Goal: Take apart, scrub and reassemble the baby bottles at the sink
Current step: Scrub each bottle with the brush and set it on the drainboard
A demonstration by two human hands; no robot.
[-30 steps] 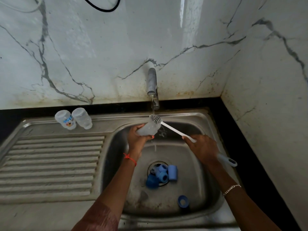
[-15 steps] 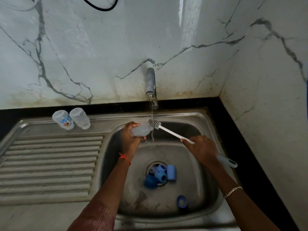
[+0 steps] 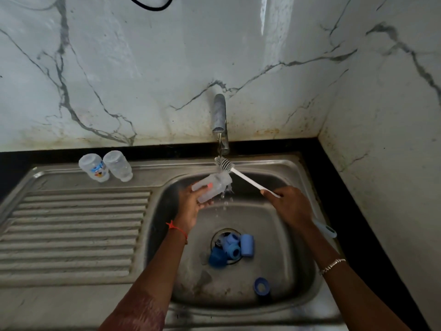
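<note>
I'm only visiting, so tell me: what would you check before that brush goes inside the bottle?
1. Grip on the bottle: ok, the left hand holds it.
2. Grip on the brush: ok, the right hand holds its handle.
3. Position of the bristles: not ok, they sit outside the bottle, under the tap stream.
4. Water running: ok, the tap flows.
5. Bottle interior clean: cannot tell.
6. Free drain: not ok, blue parts lie over it.
</note>
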